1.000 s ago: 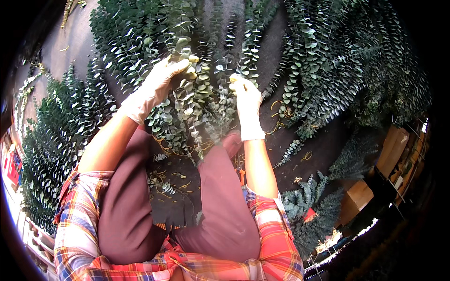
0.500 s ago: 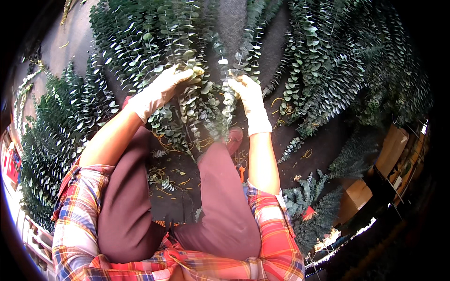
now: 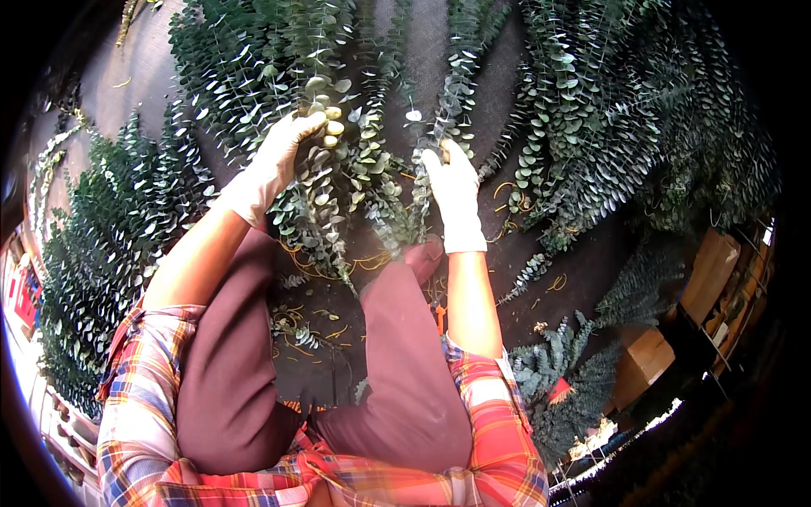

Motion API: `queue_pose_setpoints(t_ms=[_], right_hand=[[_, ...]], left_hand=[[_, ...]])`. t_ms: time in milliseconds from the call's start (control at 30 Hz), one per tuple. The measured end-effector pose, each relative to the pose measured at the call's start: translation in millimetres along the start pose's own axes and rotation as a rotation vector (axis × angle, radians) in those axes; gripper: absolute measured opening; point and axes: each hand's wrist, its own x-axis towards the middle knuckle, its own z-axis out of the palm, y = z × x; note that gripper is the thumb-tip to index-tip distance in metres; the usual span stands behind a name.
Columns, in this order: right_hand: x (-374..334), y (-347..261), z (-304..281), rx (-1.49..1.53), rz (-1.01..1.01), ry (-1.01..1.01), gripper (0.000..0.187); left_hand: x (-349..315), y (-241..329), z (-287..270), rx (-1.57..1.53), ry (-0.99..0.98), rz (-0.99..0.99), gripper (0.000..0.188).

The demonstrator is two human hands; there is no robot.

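My left hand, in a pale glove, has its fingers closed around a eucalyptus branch with round grey-green leaves. More leafy sprays hang below that grip, toward my knees. My right hand, gloved alike, pinches another eucalyptus branch between thumb and fingers. The leafy tips reach away from me, and the lower ends point back toward my shoe. Where exactly the right fingertips meet the stem is partly hidden by leaves.
Eucalyptus heaps lie at the left and right on the dark ground. Yellow rubber bands are scattered before me. An orange-handled tool lies by my right leg. Cardboard boxes stand at the right.
My left hand has shifted slightly left and away, with the branch in its grip. My right hand has moved a little right, and the two hands are farther apart.
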Motion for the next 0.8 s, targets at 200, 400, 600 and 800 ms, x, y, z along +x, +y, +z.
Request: queue_pose_setpoints(t_ms=[200,400,600,800], right_hand=[[-7.4,-56.9,4.4,0.254,-0.068,0.019,0.036],[28.1,-40.8,58.2,0.032,-0.126,-0.015,0.041],[25.3,-31.0,27.0,0.977,0.222,-0.263,0.023],[4.3,-21.4,36.1,0.527,0.075,-0.286,0.029]], left_hand=[[-1.1,-1.6,-6.5,0.008,0.001,0.041,0.035],[-2.7,4.5,7.6,-0.011,-0.035,0.041,0.037],[-4.9,4.1,-15.0,0.007,0.004,0.084,0.04],[-10.1,5.7,-6.0,0.082,-0.005,0.043,0.041]])
